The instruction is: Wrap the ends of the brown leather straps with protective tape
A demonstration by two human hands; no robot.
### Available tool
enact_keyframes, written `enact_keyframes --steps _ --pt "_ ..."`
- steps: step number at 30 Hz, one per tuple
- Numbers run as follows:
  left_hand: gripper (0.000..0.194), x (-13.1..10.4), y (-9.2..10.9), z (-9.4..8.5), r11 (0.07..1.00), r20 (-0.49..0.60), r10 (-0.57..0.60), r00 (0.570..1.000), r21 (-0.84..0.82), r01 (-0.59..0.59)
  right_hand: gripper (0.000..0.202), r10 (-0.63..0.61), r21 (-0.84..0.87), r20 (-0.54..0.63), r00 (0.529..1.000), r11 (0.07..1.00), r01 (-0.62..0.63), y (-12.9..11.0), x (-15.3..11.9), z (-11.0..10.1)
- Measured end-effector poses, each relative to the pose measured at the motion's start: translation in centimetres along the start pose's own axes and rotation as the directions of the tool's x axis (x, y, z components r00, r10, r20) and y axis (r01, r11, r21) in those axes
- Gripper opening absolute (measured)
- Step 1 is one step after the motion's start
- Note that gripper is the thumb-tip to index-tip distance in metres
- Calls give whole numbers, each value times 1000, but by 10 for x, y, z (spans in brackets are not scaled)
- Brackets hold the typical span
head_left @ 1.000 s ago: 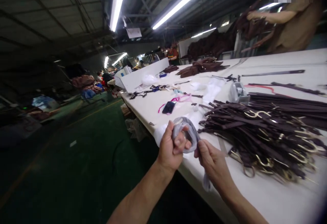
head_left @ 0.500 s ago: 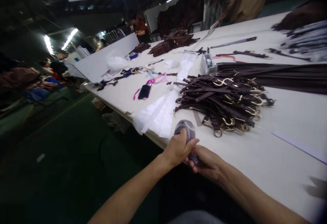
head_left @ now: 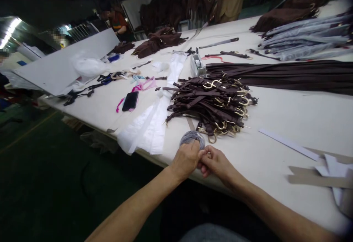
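My left hand (head_left: 186, 161) is closed around a grey coil (head_left: 192, 137) of strand-like loops at the table's front edge. Whether it is cord or thin plastic strip, I cannot tell. My right hand (head_left: 217, 163) is pinched against the left fingers, just below and right of the coil. Whatever lies between its fingertips is too small or hidden to make out. Just beyond the hands lies a pile of dark brown straps (head_left: 209, 104) with gold-coloured hooks and rings. White plastic sheeting (head_left: 150, 128) drapes over the table edge to the left.
On the white table (head_left: 275, 109) lie a phone (head_left: 130, 101), pink ribbon (head_left: 149, 84), long brown strips (head_left: 289, 74), a tape dispenser (head_left: 198, 65) and paper strips (head_left: 289, 144). Plastic-wrapped straps (head_left: 306, 38) are stacked at far right. A person (head_left: 230, 3) stands across the table.
The view has turned to the right, bringing more of the table's right side into sight. Both hands stay together at the coil; the right fingers now pinch higher, beside the left fingers.
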State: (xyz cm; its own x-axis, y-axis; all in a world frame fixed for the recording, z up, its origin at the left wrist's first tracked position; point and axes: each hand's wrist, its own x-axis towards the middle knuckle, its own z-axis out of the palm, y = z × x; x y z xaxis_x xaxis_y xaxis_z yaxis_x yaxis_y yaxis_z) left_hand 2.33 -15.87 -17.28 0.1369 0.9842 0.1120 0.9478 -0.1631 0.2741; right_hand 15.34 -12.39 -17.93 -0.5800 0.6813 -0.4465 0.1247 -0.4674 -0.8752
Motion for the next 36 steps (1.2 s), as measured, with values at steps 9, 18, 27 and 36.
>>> enact_keyframes --steps 9,18,27,36 --pt "44 -14 -13 -19 939 131 269 954 184 -290 12 207 -111 113 972 975 -194 -12 14 -15" --pt "26 -8 -26 8 903 -71 366 928 270 -335 38 -450 -710 215 867 537 455 -18 4 -41" --pt "22 -4 -33 9 861 -174 447 878 348 -370 32 -469 -730 583 663 54 681 -16 29 -59" --pt "17 -5 -37 18 856 -289 463 838 390 -339 47 -574 -861 381 725 65 504 -23 1 -64"
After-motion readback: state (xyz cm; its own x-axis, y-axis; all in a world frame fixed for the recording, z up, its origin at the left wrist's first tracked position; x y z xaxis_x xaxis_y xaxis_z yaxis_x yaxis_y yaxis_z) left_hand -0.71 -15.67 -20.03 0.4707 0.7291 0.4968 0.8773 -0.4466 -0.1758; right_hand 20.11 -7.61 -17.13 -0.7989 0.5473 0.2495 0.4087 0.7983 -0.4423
